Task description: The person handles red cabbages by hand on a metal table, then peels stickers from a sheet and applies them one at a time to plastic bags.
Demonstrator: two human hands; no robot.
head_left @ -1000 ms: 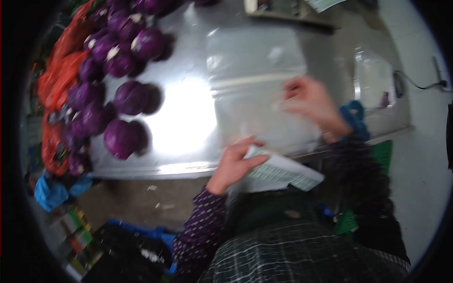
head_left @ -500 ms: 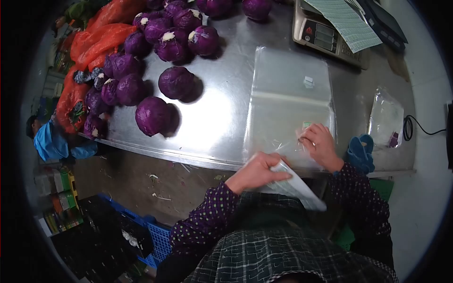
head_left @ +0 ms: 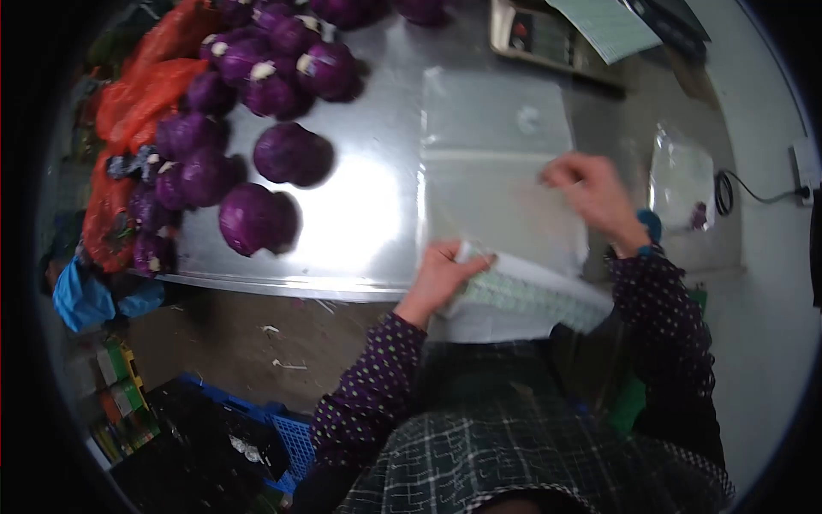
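My left hand [head_left: 439,281] grips a sheet of labels [head_left: 535,298] at its left end, thumb on top. The sheet is white with rows of pale green printing and slants over the table's front edge. My right hand [head_left: 592,195] hovers over the right side of a stack of clear plastic bags [head_left: 484,116], thumb and fingertips pinched together. Whatever may be between those fingertips is too small and blurred to make out. To the left of the bags sit two loose red cabbages, a nearer one [head_left: 250,221] and one behind it [head_left: 287,154].
More red cabbages [head_left: 274,90] pile up at the left, beside red mesh sacks [head_left: 163,94]. A weighing scale [head_left: 539,38] stands at the back with a printed sheet [head_left: 610,30] by it. Another clear bag [head_left: 681,184] and a cable [head_left: 728,188] lie right. Below is a blue crate [head_left: 294,445].
My right hand has lifted off the bags, up and to the right. The label sheet in my left hand has turned and unfolded, showing its green printing. The camera view has shifted.
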